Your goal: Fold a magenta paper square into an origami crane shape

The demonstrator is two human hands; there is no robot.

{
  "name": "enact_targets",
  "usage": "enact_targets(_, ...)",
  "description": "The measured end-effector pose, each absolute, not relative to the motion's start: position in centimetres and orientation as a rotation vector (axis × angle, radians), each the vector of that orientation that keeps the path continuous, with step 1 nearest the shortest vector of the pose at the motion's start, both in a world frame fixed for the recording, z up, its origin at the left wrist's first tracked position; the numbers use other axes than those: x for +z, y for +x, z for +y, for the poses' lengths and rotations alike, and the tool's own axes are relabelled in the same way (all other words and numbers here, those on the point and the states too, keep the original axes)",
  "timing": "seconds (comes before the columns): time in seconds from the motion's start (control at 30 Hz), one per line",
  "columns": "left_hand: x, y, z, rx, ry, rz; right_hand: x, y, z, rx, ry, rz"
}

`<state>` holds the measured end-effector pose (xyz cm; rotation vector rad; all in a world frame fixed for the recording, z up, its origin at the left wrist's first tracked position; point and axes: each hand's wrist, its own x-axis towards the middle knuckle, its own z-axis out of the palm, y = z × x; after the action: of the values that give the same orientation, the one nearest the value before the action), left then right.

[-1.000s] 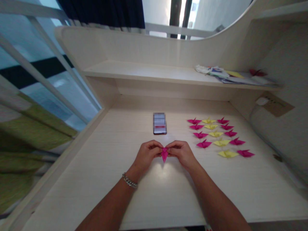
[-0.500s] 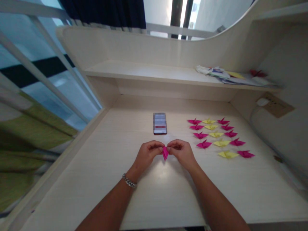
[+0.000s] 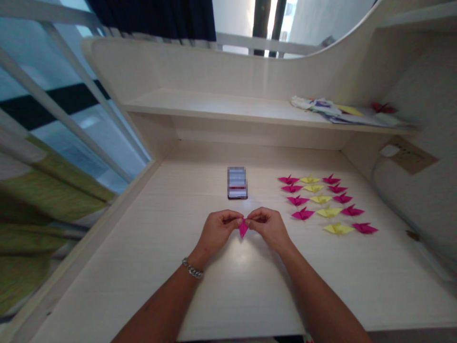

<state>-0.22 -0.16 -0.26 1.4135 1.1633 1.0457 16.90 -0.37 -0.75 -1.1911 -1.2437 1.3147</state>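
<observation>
A small pink folded paper (image 3: 243,229) is pinched between both hands above the desk, its pointed end toward me. My left hand (image 3: 218,230) is closed on its left side, thumb and fingertips together. From the right, my right hand (image 3: 270,226) grips the upper right side the same way. The fingertips cover the paper's top part. To the right lie rows of folded paper cranes, pink ones such as this crane (image 3: 303,214) and yellow ones such as this crane (image 3: 329,212).
A phone (image 3: 237,183) lies just beyond my hands on the pale desk (image 3: 150,247). Papers (image 3: 335,110) rest on the shelf (image 3: 214,105) above. At the right wall a white plug (image 3: 390,151) has a cable running down along the desk. Bed rails (image 3: 82,85) stand at the left.
The pink paper has turned slightly in my fingers and its point has shifted a little left. Both hands stay in nearly the same place.
</observation>
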Motion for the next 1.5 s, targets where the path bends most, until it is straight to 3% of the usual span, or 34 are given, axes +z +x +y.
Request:
enact_targets(0.87,-0.22,0.33,-0.62,1.122,1.401,1.147,-1.26,16.04,-0.48,1.445,-1.102,-1.260)
enact_targets(1.07,-0.71,0.61,-0.28,1.042,1.331,1.068,-1.11,15.95,-0.20,1.212,-1.106,-1.182)
enact_targets(1.3,-0.47,0.39,-0.47,0.979,1.563,1.195,-1.53,16.44,-0.08,1.287,-1.151,-1.307)
enact_targets(1.5,-0.04,0.39,-0.63,1.009,1.661,1.258,-1.33,16.14,-0.30,1.156,-1.239,-1.373)
